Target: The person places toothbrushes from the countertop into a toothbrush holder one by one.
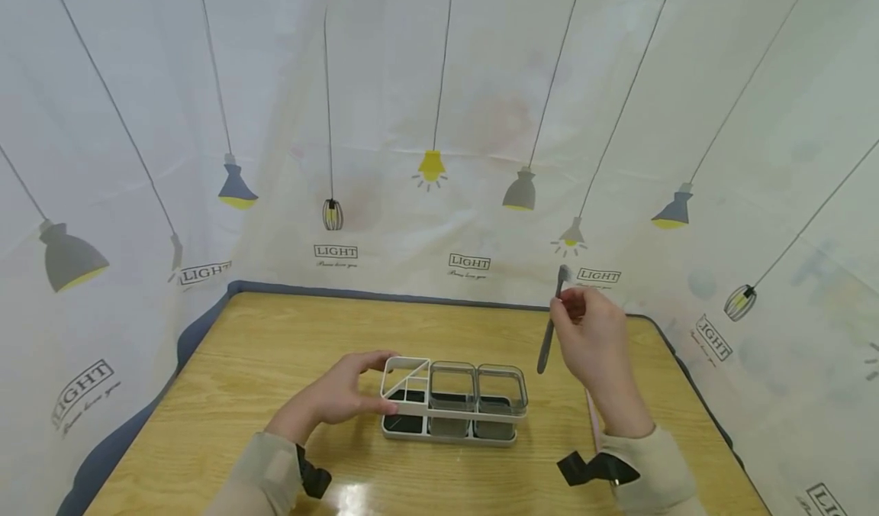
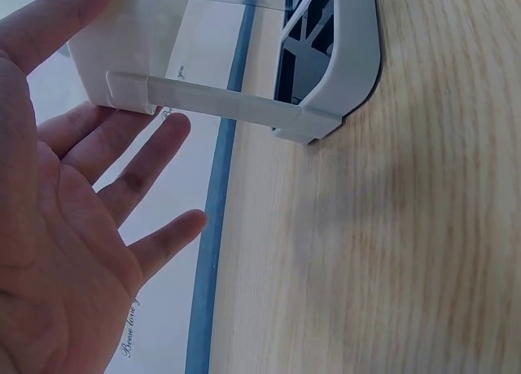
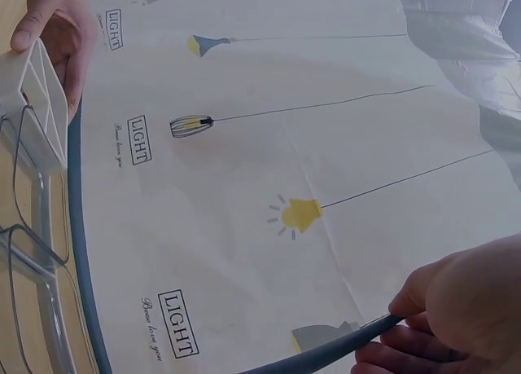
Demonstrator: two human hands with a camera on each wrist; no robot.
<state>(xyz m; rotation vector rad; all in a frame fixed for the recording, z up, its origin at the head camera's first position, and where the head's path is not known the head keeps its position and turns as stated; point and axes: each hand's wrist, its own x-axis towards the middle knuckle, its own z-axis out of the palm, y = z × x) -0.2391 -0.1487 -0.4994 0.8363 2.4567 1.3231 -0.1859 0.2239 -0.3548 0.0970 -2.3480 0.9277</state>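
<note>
A white toothbrush holder [image 1: 412, 407] stands on the table, with a slotted section at its left end and two clear cups [image 1: 501, 407] set side by side to the right. My left hand [image 1: 346, 391] holds that left end, thumb at the front and fingers behind; in the left wrist view some of its fingers [image 2: 155, 164] spread off the white wall. Up to the right of the holder, my right hand [image 1: 594, 333] pinches a dark grey toothbrush [image 1: 545, 348] between thumb and fingertips. Its bristle head points up, and its handle hangs down towards the table.
A thin pinkish stick [image 1: 594, 417] lies on the wooden table [image 1: 288, 333], partly hidden under my right wrist. Behind the table's back edge hangs a white curtain [image 1: 384, 111] printed with lamps. Black straps [image 1: 600, 468] circle both wrists.
</note>
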